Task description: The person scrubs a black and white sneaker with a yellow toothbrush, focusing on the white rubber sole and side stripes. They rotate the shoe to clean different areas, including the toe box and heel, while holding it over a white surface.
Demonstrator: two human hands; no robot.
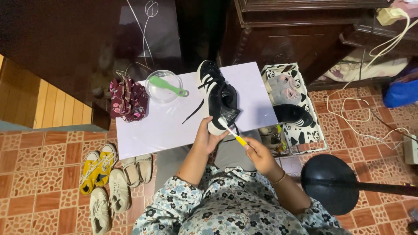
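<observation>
A black sneaker with white stripes lies on a small white table, toe pointing away from me. My left hand grips the sneaker's heel end at the table's near edge. My right hand holds a toothbrush with a yellow and white handle, its bristles resting on the inside of the shoe near the heel. A loose black lace lies on the table beside the shoe.
A clear bowl with a green brush and a floral cloth bag sit on the table's far left. A panda-print box of shoes stands to the right. Yellow and white shoes lie on the tiled floor at left; a black round fan base at right.
</observation>
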